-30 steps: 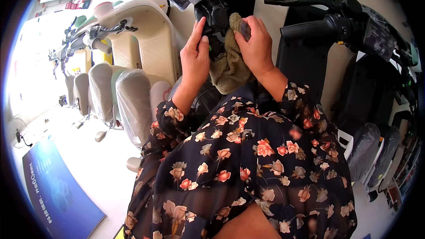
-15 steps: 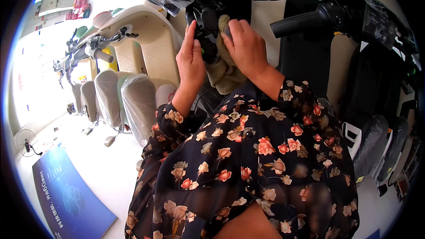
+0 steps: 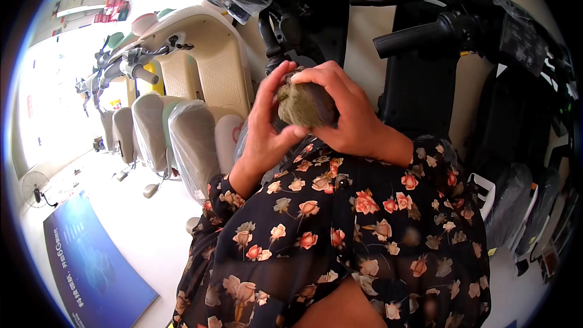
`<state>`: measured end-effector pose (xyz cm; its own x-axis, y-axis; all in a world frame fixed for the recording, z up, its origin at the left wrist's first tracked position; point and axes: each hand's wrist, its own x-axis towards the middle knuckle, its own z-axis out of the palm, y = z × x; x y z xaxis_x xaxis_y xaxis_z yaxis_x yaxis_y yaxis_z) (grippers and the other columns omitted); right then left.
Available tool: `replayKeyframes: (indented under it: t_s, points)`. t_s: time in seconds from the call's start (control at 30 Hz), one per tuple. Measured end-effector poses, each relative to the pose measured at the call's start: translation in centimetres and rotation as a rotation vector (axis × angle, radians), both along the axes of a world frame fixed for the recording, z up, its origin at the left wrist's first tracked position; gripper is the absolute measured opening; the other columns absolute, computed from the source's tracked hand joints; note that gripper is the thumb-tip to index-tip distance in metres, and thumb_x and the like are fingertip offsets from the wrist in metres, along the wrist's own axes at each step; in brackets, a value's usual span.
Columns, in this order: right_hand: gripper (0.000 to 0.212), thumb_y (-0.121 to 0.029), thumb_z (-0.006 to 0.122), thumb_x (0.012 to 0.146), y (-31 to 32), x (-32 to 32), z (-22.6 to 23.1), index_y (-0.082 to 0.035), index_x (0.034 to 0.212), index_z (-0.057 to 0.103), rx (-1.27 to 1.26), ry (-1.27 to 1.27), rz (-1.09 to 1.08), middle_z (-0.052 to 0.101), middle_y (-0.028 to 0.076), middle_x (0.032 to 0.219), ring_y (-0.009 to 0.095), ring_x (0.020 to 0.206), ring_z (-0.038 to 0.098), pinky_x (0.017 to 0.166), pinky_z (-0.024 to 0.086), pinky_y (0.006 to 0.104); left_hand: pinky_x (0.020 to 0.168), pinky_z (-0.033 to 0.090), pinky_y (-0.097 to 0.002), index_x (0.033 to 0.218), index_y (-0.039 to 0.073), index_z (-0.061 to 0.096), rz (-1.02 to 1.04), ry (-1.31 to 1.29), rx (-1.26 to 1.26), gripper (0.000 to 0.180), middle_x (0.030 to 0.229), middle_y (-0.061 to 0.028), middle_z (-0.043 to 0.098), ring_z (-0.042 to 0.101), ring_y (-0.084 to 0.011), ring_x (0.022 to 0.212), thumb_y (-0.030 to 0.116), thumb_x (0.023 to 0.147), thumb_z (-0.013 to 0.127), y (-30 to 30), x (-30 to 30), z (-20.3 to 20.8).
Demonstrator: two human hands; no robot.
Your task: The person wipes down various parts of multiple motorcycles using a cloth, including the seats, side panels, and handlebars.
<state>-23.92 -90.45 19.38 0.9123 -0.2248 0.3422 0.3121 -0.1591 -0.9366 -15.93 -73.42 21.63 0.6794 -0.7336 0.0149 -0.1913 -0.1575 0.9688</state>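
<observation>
An olive-green fluffy cloth [image 3: 300, 107] is bunched up between my two hands in front of my chest. My left hand [image 3: 262, 126] cups its left side, thumb along the lower edge and fingers at the top. My right hand [image 3: 358, 112] wraps round the other side, its index finger bent over the top and its thumb underneath. A darker patch shows on the cloth beside the right palm; I cannot tell whether it is a fold or shadow. Just beyond my fingers is the black handlebar [image 3: 276, 33] of a scooter, its lower part hidden by my hands.
To the right stands another dark scooter with a black handlebar grip [image 3: 408, 39]. A cream scooter [image 3: 221, 76] and several plastic-wrapped seats [image 3: 193, 133] are on the left. A blue printed board [image 3: 100, 267] lies on the white floor, near a fan [image 3: 36, 189].
Both hands have drawn back from the scooter's handlebar toward my chest, bringing the cloth along. The cloth, which hung down before, is now gathered into a bundle between both hands.
</observation>
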Motion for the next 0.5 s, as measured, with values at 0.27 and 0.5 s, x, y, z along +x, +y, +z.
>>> replayKeyframes:
  t_s: [0.27,0.5]
  points:
    - [0.046,-0.022,0.087,0.074,-2.3,-1.6,-0.4,-0.003,0.109,0.063,-0.188,0.143,0.004,0.058,0.011,0.108,0.029,0.098,0.062,0.086,0.051,0.0344,0.102,0.047,-0.0335,0.143,0.005,0.05,-0.048,0.103,0.406,0.072,0.124,-0.0134,0.067,0.063,-0.0212,0.117,0.01,0.077,0.08,1.9,0.0,0.9]
    - [0.034,-0.019,0.081,0.082,-3.8,-2.7,-1.9,0.001,0.103,0.062,0.015,0.197,0.163,0.06,0.002,0.094,0.016,0.083,0.059,0.08,0.048,0.029,0.102,0.05,-0.0388,0.129,0.011,0.067,-0.203,-0.475,0.466,0.053,0.134,-0.0126,0.063,0.06,-0.0338,0.124,0.002,0.077,0.073,3.4,3.4,3.2]
